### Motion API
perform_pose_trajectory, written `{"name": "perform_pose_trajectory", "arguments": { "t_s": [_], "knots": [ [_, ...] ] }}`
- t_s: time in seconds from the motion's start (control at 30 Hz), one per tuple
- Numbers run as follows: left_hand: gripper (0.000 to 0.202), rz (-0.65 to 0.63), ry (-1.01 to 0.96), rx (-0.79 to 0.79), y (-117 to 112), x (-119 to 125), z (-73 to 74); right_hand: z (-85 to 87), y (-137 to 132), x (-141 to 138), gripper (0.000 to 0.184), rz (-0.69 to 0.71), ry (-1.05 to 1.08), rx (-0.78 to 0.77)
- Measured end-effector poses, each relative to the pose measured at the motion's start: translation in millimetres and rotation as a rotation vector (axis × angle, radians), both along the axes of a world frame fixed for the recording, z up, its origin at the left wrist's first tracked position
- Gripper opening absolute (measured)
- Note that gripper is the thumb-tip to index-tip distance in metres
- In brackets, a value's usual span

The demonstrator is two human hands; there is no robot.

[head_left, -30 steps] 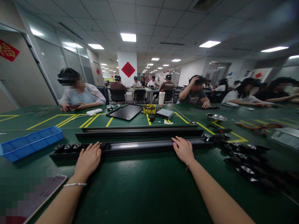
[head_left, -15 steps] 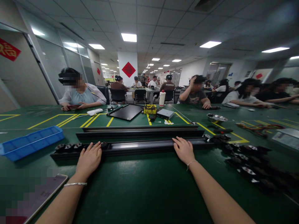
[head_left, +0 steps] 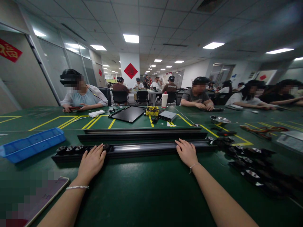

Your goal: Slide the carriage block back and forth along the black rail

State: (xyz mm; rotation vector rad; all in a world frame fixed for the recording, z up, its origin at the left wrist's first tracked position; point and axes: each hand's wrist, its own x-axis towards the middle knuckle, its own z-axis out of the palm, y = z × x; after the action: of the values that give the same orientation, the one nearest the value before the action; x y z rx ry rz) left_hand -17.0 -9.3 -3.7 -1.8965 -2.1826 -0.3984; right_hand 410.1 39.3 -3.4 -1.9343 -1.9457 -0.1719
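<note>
A long black rail (head_left: 142, 148) with a shiny inner channel lies across the green table in front of me. My left hand (head_left: 91, 162) rests flat on its near edge, fingers stretched out beside several small round black parts (head_left: 71, 148) seated in the rail's left end. Further right, my right hand (head_left: 187, 152) lies palm down on the rail with its fingers spread. Neither hand holds anything. A second black rail (head_left: 142, 134) lies parallel just behind the first.
A blue tray (head_left: 30, 144) sits at the left, a phone (head_left: 35, 201) at the near left corner. Loose black parts (head_left: 251, 164) pile at the right. A black panel (head_left: 129, 113), yellow box (head_left: 151, 110) and metal bowl (head_left: 219, 119) lie further back. People sit around the table.
My left hand has slid slightly right along the rail. The person opposite at the right has lowered an arm from the head to the table.
</note>
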Motion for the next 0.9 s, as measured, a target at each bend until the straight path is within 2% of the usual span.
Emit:
{"name": "perform_pose_trajectory", "arguments": {
  "t_s": [0.67,0.9],
  "knots": [
    [0.050,-0.001,0.021,-0.023,-0.2,1.0,4.6,3.0,-1.1,-0.9,0.042,-0.002,0.001,-0.023],
    [0.051,-0.038,0.050,0.020,0.2,1.8,-0.2,2.3,-0.6,-0.9,0.042,-0.002,-0.016,-0.017]
  ]
}}
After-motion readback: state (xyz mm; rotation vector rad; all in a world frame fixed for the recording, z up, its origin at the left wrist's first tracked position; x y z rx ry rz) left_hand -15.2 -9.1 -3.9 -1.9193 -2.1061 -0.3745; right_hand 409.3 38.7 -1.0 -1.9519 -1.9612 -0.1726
